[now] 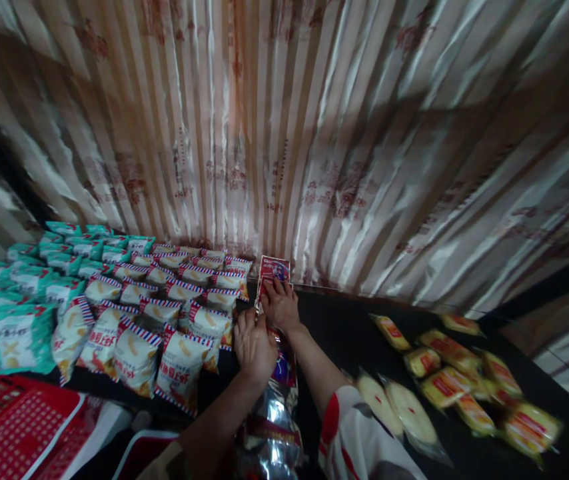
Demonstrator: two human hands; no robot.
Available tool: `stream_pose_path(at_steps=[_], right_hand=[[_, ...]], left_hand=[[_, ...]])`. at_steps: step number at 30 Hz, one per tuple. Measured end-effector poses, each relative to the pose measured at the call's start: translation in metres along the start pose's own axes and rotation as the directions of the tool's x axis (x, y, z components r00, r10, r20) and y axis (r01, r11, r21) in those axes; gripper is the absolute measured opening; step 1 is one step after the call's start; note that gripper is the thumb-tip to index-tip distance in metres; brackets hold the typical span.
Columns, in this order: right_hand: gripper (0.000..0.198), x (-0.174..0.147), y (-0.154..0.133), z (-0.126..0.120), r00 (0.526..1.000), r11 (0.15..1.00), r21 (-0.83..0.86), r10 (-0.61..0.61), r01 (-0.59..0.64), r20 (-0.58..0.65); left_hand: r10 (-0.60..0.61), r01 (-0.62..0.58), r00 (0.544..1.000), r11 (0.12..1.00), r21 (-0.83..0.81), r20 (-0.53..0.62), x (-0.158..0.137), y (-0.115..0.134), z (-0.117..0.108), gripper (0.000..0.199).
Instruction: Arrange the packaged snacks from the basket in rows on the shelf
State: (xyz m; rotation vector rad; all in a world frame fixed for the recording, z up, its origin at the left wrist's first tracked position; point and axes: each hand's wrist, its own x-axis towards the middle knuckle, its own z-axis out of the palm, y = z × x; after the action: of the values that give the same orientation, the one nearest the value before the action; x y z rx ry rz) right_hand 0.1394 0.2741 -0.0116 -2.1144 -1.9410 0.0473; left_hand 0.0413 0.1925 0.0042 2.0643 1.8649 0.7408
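Note:
In front of me a column of shiny packets runs away from my body toward the curtain. My right hand [282, 308] lies over the red packet [274, 267] at the far end, fingers stretched across it. Beside it and slightly nearer, my left hand [256, 345] rests along the left edge of the column, fingers extended and palm down. Its fingertips touch the packet edge; what lies under the palm is hidden. A purple-and-red bag [285, 367] shows between my forearms. Closer to me lies a silver bag with a dark red band [273, 432].
Rows of white snack bags [179, 363] stand left of my hands, with teal bags [27, 337] beyond. A red perforated basket [4, 423] sits lower left. On the black surface [332, 320] at right lie yellow packets [444, 387] and pale oval packs [409, 410]. A striped curtain [284, 133] hangs behind.

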Motion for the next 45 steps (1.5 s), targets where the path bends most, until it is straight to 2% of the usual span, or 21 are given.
stream_pose_path(at_steps=[3, 8, 17, 23, 29, 34, 39, 45], right_hand=[[0.046, 0.001, 0.001, 0.002, 1.000, 1.000, -0.021, -0.012, 0.013, 0.011], [0.046, 0.003, 0.002, 0.000, 0.995, 0.999, -0.041, -0.016, 0.021, 0.100], [0.048, 0.008, 0.002, -0.007, 0.990, 0.996, -0.058, -0.055, 0.063, 0.132], [0.047, 0.006, 0.003, -0.008, 0.994, 0.994, -0.042, -0.100, 0.102, 0.049], [0.040, -0.007, 0.004, -0.003, 0.978, 0.988, 0.080, -0.114, 0.130, -0.175], [0.034, -0.042, 0.004, -0.009, 0.947, 0.945, 0.238, -0.155, 0.225, -0.281], [0.037, -0.104, -0.006, -0.025, 0.974, 0.927, 0.321, -0.145, 0.195, -0.172], [0.040, -0.200, -0.033, -0.026, 0.970, 0.881, 0.405, -0.223, 0.244, -0.100]], left_hand=[[0.074, -0.075, 0.996, 0.997, 0.005, 0.044, -0.002, -0.005, 0.009, 0.044], [0.092, -0.092, 0.992, 0.996, -0.006, 0.091, 0.001, -0.011, 0.019, 0.042], [0.118, -0.118, 0.992, 0.993, 0.003, 0.047, 0.001, -0.015, 0.026, 0.044], [0.121, -0.120, 0.992, 0.993, -0.004, 0.033, 0.000, -0.009, 0.020, 0.045], [0.151, -0.153, 0.988, 0.987, -0.056, -0.035, -0.011, -0.005, 0.008, 0.041], [0.177, -0.184, 0.982, 0.972, -0.147, -0.058, -0.039, -0.003, -0.009, 0.031], [0.226, -0.233, 0.972, 0.939, -0.254, -0.058, -0.090, -0.014, -0.025, 0.031], [0.293, -0.292, 0.955, 0.896, -0.336, -0.048, -0.175, -0.049, -0.042, 0.029]])
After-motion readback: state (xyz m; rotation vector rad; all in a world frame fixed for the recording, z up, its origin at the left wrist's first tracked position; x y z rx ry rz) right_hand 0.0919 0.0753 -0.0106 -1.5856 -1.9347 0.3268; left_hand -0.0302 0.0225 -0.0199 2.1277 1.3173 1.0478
